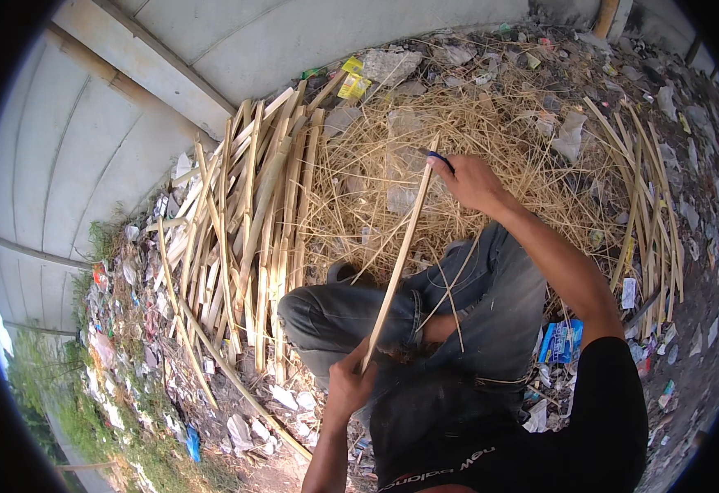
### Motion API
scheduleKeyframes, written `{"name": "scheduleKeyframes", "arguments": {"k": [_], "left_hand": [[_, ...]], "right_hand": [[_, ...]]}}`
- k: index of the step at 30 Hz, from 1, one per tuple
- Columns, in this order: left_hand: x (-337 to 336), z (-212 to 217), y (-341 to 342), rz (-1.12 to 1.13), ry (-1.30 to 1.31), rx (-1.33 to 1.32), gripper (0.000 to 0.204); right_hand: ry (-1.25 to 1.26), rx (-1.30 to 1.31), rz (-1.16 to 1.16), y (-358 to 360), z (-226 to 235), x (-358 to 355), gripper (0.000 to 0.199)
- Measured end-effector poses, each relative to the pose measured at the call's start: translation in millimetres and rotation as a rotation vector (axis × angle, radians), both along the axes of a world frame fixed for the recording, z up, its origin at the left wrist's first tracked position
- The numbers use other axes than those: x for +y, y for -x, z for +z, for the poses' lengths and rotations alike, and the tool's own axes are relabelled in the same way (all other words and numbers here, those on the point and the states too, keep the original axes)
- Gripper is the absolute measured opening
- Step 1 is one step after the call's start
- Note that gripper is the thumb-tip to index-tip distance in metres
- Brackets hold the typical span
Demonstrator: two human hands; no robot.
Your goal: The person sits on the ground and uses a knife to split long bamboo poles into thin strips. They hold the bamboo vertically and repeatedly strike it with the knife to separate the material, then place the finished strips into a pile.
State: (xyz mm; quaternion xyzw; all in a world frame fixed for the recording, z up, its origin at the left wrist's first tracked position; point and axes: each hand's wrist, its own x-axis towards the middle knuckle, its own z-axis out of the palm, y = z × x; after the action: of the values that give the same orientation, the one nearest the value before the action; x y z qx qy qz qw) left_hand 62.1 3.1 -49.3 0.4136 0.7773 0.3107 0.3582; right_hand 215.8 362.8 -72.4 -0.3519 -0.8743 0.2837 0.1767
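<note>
Left hand [349, 386] grips the near end of a bamboo strip [399, 263] while the right hand [470, 182], at one o'clock, clamps a blue-handled blade [440, 158] to its far end, apparently shaving it, so steady pressure seems needed.

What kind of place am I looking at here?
Most likely an outdoor work spot on littered ground beside a concrete wall. A pile of split bamboo strips, a heap of straw-like shavings and scattered litter lie around.

Long pale bamboo strip [400, 255], thin, flat, tilted diag. over knees, held at both ends
</note>
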Motion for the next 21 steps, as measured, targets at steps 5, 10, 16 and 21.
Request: {"name": "scheduleKeyframes", "arguments": {"k": [5, 10, 16, 21], "left_hand": [[28, 2, 5, 0.035, -0.105, 0.001, 0.049], [25, 2, 8, 0.035, 0.010, -0.044, 0.053], [23, -17, 7, 0.065, -0.087, -0.031, 0.053], [40, -8, 1, 0.109, 0.059, -0.091, 0.054]], "right_hand": [[0.030, -0.093, 0.394, 9, 9, -120, 0.065], [0.087, -0.017, 0.331, 9, 0, -121, 0.065], [0.127, -0.036, 0.199, 10, 1, -82, 0.064], [0.089, -0.114, 0.456, 2, -12, -151, 0.064]]}}
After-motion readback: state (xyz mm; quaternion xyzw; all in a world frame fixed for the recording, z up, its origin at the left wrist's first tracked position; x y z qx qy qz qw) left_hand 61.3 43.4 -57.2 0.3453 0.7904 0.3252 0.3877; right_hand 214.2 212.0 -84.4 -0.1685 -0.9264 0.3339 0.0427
